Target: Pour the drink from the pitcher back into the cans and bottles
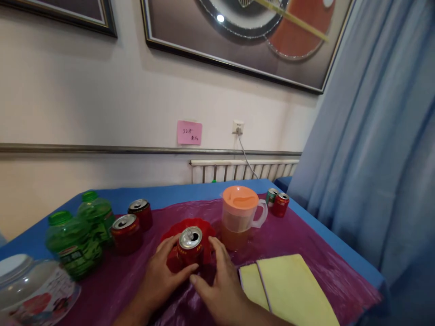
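An opened red can (190, 246) stands upright at the front of a red scalloped dish (173, 228), partly hiding it. My left hand (163, 271) curves round the can's left side, its fingers against it. On the can's right, my right hand (222, 280) has its thumb and fingers spread, with a gap between it and the can. The thumbs nearly meet in front. Behind my right hand is a clear pitcher (238, 217) with an orange lid and amber liquid inside.
Green bottles (73, 249), a clear jar (37, 294) and red cans (126, 233) stand at left. A folded yellow cloth (292, 290) lies at right. Two small cans (281, 204) stand behind the pitcher's handle. Purple plastic (200, 208) covers the blue tabletop (340, 240).
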`<state>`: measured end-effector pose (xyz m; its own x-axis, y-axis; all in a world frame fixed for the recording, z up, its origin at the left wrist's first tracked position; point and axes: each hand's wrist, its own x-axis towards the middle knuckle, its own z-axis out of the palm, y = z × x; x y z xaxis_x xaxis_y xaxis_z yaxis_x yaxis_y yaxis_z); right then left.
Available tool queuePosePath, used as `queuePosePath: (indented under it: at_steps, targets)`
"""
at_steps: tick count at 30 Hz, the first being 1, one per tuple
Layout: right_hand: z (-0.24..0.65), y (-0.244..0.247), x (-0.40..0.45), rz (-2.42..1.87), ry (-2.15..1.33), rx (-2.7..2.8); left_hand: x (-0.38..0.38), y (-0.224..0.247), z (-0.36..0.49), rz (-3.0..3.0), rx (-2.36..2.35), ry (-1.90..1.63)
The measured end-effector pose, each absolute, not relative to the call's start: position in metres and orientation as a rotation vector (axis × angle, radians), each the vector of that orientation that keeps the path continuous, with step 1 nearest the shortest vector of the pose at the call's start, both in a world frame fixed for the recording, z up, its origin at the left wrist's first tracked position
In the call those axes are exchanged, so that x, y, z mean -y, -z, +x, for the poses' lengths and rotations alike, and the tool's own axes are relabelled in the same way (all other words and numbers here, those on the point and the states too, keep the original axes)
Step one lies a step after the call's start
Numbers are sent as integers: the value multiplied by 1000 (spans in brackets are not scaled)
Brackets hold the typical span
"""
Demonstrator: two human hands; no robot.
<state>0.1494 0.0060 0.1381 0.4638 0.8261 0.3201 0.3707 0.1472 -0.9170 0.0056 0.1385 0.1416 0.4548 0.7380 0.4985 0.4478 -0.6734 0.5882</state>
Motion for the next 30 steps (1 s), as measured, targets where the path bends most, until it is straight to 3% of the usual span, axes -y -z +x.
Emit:
queuePosePath:
  at_steps: [8,14,22,30]
  targets:
    - [145,-167,-30,-1418,-536,1072,-135,-139,8,2303,-834,-1021]
    - [172,-172,3,-1303,-519,1034,-125,-150,13,2219,-779,-1012]
    - [333,-136,77,-1618,-159,787,-117,-156,21,2121,-928,-1142]
    - [471,-103,55,-1832,84,614,-138,-147,14,2139,-991,-1125]
